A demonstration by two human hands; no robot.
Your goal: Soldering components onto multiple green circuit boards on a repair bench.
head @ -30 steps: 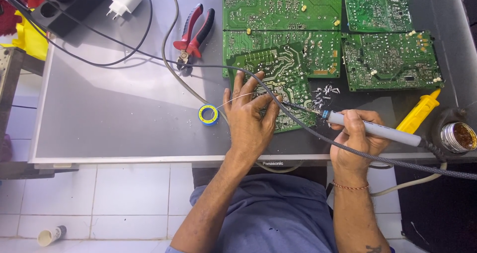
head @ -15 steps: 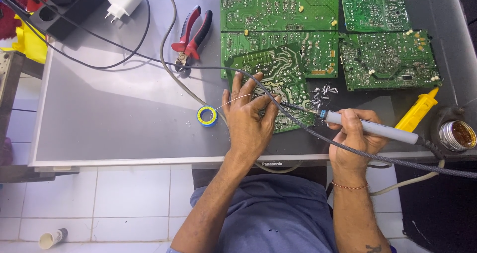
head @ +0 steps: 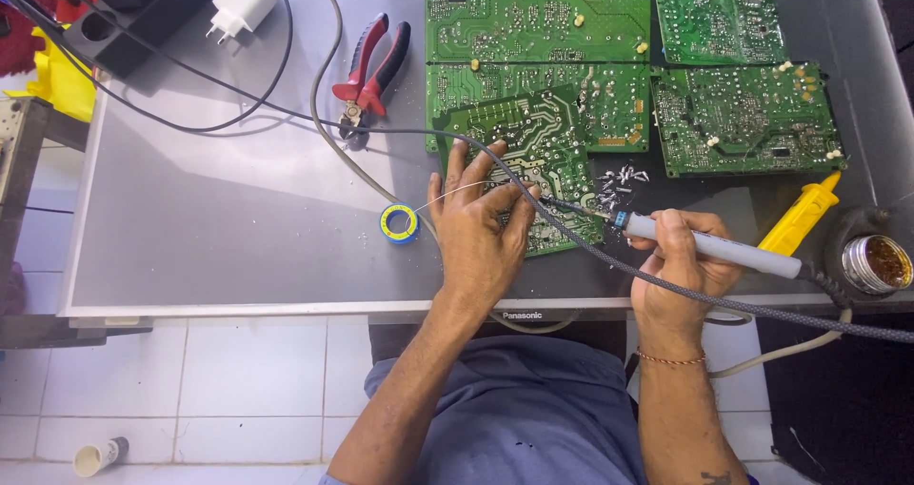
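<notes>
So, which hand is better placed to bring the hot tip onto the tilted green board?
The right hand, probably. It already grips the soldering iron, whose tip points at the tilted circuit board. The left hand rests on that board and pinches the thin solder wire.

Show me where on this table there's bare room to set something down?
The widest bare patch is the grey tabletop left of the solder spool, below the pliers and the black cable. It is crowded on the right: circuit boards, the left hand, the right hand with the soldering iron, the yellow tool.
</notes>
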